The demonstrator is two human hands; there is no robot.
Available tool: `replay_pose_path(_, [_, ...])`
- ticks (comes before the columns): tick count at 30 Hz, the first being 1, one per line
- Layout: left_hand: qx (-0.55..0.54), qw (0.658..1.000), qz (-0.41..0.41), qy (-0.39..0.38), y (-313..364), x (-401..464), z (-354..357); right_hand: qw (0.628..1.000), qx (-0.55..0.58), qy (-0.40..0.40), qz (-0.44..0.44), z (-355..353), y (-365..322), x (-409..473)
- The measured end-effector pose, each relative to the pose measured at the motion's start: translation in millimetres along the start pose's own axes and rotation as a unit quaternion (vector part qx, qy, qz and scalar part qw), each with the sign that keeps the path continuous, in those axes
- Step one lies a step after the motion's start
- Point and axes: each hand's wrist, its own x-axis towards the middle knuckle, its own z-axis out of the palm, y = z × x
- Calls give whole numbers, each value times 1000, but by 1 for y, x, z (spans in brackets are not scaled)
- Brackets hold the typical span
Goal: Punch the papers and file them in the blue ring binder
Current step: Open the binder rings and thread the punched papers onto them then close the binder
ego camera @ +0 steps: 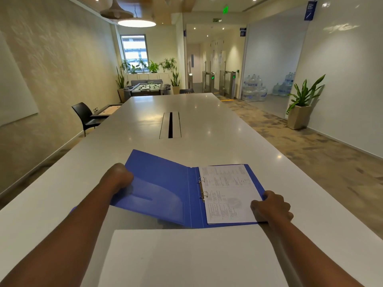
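Observation:
The blue ring binder (165, 189) lies open on the white table (207, 125). Printed papers (226, 191) sit on its right half, threaded on the two metal rings (202, 188). My left hand (119, 176) grips the left edge of the front cover, which is lifted off the table and tilted. My right hand (270, 207) holds the binder's right edge, thumb on the bottom right corner of the papers. No punch is in view.
A large blank white sheet (186, 257) lies on the table's near edge, in front of the binder. A cable slot (170, 125) is set in the table's middle. A black chair (86, 117) stands at the left.

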Motion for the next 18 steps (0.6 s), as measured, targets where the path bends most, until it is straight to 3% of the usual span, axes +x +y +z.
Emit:
replay_pose_path(5, [28, 998, 60, -11, 26, 3, -29, 1000, 2, 2, -12, 0, 1, -1])
replay_pose_path(11, [-75, 989, 126, 5, 59, -16, -46, 1000, -3, -6, -21, 1, -2, -6])
replay_pose_path(18, [-273, 940, 166, -119, 98, -55, -51, 999, -16, -17, -48, 9, -12, -19])
